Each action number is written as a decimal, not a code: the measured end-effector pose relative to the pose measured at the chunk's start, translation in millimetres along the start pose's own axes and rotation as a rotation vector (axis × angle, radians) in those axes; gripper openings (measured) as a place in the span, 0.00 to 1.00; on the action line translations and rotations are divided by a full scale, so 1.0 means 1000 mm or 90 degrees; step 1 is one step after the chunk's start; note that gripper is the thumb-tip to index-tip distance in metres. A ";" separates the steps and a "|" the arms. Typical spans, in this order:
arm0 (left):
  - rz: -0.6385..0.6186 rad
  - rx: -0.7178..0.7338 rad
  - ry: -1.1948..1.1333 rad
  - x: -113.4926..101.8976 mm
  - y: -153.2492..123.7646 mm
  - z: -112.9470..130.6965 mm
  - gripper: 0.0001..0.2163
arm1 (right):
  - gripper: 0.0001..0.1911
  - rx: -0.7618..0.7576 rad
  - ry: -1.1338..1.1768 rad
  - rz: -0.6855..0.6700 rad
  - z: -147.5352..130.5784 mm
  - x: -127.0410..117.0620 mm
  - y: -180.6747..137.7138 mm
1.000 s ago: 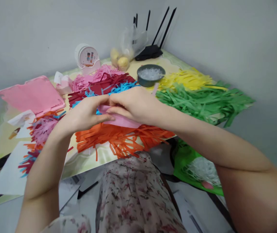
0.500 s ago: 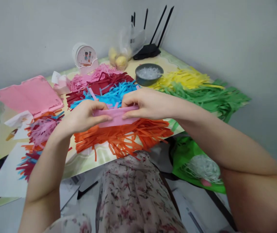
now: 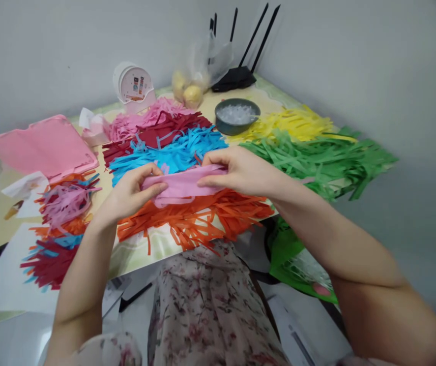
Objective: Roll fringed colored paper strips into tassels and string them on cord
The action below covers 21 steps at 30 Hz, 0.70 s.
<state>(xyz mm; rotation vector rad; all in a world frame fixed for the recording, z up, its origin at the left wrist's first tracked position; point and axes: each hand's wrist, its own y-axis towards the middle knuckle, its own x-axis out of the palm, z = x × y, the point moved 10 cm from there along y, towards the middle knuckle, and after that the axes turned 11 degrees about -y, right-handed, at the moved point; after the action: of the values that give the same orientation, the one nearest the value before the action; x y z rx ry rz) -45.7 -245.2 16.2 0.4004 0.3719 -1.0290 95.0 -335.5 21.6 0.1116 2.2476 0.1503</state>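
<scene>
Between my two hands a strip of pink tissue paper (image 3: pixel 182 184) is held stretched sideways. My left hand (image 3: pixel 134 190) pinches its left end between thumb and fingers. At the other end my right hand (image 3: pixel 236 170) grips it the same way, thumb in front. Below the strip lies a fringe of orange paper (image 3: pixel 202 223) on the table's near edge. Just behind it is a heap of cut blue paper strips (image 3: pixel 172 151), then dark red strips (image 3: pixel 152 133) and a pink fringe (image 3: pixel 145 119).
Green fringe (image 3: pixel 309 157) and yellow fringe (image 3: pixel 290 124) lie to the right. A grey bowl (image 3: pixel 236 127) of clear shreds stands near a black router (image 3: pixel 235 80) and a bag with yellow fruit (image 3: pixel 193 95). At left are mixed tassels (image 3: pixel 55 259) and a pink case (image 3: pixel 46 147).
My hands have moved slightly apart, and more of the pink strip shows, drawn straighter between them. The loose pink ends above it have dropped behind or below the strip.
</scene>
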 end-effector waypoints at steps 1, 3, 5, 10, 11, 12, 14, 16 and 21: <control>0.023 -0.008 -0.030 -0.002 -0.002 -0.003 0.12 | 0.13 0.002 0.034 0.025 0.003 -0.001 -0.001; 0.077 -0.026 -0.096 -0.007 -0.005 -0.012 0.13 | 0.11 0.007 0.111 0.067 0.010 0.000 -0.003; 0.137 -0.047 -0.158 -0.010 -0.010 -0.024 0.12 | 0.08 0.005 0.173 0.111 0.013 0.002 -0.005; 0.224 -0.062 -0.296 -0.011 -0.020 -0.049 0.08 | 0.05 0.014 0.315 0.178 0.021 0.011 -0.010; 0.227 -0.057 -0.313 -0.010 -0.021 -0.051 0.07 | 0.05 0.020 0.354 0.174 0.023 0.016 -0.010; 0.226 -0.051 -0.324 -0.010 -0.021 -0.052 0.06 | 0.05 0.022 0.390 0.170 0.025 0.019 -0.010; 0.214 -0.036 -0.341 -0.009 -0.021 -0.051 0.05 | 0.05 0.017 0.437 0.172 0.027 0.023 -0.009; 0.203 -0.018 -0.365 -0.008 -0.021 -0.048 0.03 | 0.04 0.005 0.446 0.175 0.028 0.025 -0.008; 0.197 0.001 -0.414 -0.005 -0.019 -0.039 0.02 | 0.04 -0.006 0.415 0.195 0.028 0.022 -0.007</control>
<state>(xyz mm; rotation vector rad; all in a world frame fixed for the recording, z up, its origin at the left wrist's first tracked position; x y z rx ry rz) -69.3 -231.4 -18.1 0.1021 -0.2696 -0.8011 102.1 -337.2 -13.8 0.4584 2.8652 0.4099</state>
